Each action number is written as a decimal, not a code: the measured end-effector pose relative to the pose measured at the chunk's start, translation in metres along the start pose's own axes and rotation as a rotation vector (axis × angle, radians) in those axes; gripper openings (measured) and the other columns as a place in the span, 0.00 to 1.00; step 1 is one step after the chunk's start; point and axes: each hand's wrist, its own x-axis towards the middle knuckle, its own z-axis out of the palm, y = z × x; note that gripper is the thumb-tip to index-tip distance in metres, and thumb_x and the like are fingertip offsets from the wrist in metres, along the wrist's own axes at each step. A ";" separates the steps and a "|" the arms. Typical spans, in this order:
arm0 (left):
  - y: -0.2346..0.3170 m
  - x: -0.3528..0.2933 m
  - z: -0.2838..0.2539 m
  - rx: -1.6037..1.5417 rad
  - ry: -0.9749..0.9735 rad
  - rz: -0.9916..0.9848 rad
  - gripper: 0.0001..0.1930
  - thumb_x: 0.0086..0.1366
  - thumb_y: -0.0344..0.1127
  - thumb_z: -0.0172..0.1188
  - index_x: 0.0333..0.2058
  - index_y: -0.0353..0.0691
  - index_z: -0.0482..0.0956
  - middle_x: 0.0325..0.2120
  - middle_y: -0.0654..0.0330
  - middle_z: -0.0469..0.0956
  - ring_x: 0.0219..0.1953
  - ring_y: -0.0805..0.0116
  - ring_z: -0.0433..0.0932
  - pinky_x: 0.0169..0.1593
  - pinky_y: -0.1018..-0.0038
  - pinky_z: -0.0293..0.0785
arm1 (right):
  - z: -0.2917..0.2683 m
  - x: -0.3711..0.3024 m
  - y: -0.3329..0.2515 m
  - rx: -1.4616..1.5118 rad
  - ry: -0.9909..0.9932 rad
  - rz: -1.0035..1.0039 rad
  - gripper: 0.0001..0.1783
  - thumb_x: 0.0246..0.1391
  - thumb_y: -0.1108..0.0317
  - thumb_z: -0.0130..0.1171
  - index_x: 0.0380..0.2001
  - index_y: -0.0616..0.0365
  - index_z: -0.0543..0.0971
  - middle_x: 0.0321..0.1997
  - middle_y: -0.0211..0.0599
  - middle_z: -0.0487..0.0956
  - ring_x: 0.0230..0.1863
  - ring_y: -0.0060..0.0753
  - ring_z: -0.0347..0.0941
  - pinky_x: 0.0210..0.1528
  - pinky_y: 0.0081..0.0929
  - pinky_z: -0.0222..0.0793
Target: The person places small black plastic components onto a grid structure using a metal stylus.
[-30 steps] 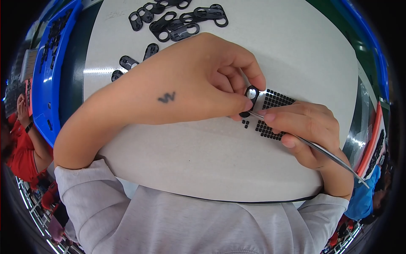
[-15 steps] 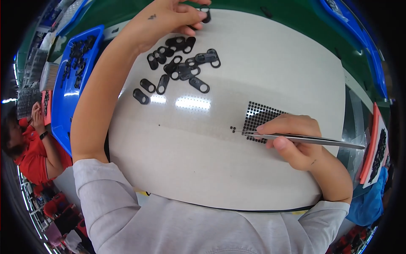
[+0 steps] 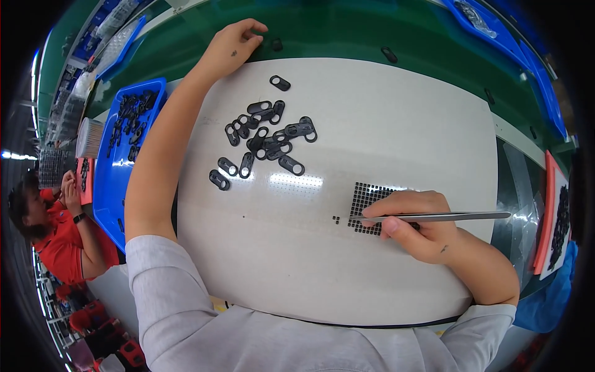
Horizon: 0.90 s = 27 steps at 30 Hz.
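Note:
My left hand [image 3: 238,44] reaches past the far edge of the white board [image 3: 396,273], over the green surface. Its fingers are apart, and I see nothing between them. A small black piece [image 3: 277,44] lies just beyond the fingertips. Nearer me sits a black oval part with a round hole [image 3: 280,82], with a loose heap of similar parts [image 3: 266,149] below it. My right hand [image 3: 418,223] grips metal tweezers [image 3: 462,217], pointing left. Their tips are over the left edge of a grid of small black squares [image 3: 365,197], beside a few loose squares [image 3: 336,219]. The hand covers the grid's right side.
A blue tray [image 3: 111,192] with black parts stands left of my left arm. Further left a person in red [image 3: 77,242] works with raised hands. On the right is an orange-edged board [image 3: 546,217] of dark pieces. Blue bins [image 3: 527,74] line the far right.
My left hand has moved left and away from the black oval part that was at its fingertips. The tweezers have turned slightly near the grid. The whole view has shifted.

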 end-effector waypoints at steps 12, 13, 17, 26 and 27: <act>0.025 -0.008 0.007 0.597 -0.085 0.371 0.16 0.54 0.24 0.44 0.37 0.44 0.78 0.37 0.62 0.72 0.43 0.64 0.70 0.44 0.71 0.68 | -0.001 0.005 -0.002 -0.054 -0.021 -0.033 0.11 0.50 0.73 0.46 0.34 0.66 0.75 0.25 0.42 0.76 0.20 0.24 0.71 0.22 0.17 0.66; 0.021 -0.005 0.008 0.618 -0.095 0.401 0.16 0.54 0.24 0.44 0.37 0.44 0.77 0.36 0.61 0.72 0.43 0.64 0.70 0.44 0.71 0.68 | 0.001 0.004 -0.002 -0.055 -0.024 -0.038 0.11 0.50 0.73 0.46 0.34 0.66 0.75 0.25 0.42 0.76 0.20 0.24 0.71 0.22 0.17 0.66; 0.030 -0.004 0.005 0.576 -0.101 0.410 0.14 0.54 0.23 0.47 0.38 0.39 0.76 0.36 0.58 0.72 0.42 0.63 0.71 0.46 0.72 0.67 | 0.003 0.002 0.001 -0.038 -0.010 -0.034 0.11 0.51 0.73 0.46 0.34 0.66 0.75 0.26 0.42 0.76 0.21 0.22 0.71 0.22 0.17 0.64; 0.063 -0.059 -0.018 0.199 -0.185 0.289 0.10 0.56 0.33 0.54 0.37 0.38 0.76 0.32 0.57 0.73 0.34 0.66 0.73 0.37 0.75 0.68 | 0.001 -0.004 0.000 0.014 0.006 0.034 0.11 0.52 0.72 0.47 0.35 0.65 0.75 0.27 0.41 0.77 0.22 0.21 0.71 0.23 0.17 0.65; 0.061 -0.062 -0.015 0.193 -0.200 0.271 0.10 0.56 0.33 0.55 0.36 0.38 0.76 0.31 0.58 0.73 0.33 0.67 0.73 0.37 0.76 0.68 | 0.000 -0.005 -0.001 0.000 -0.006 0.039 0.10 0.52 0.72 0.47 0.35 0.65 0.75 0.28 0.40 0.77 0.22 0.21 0.71 0.24 0.17 0.66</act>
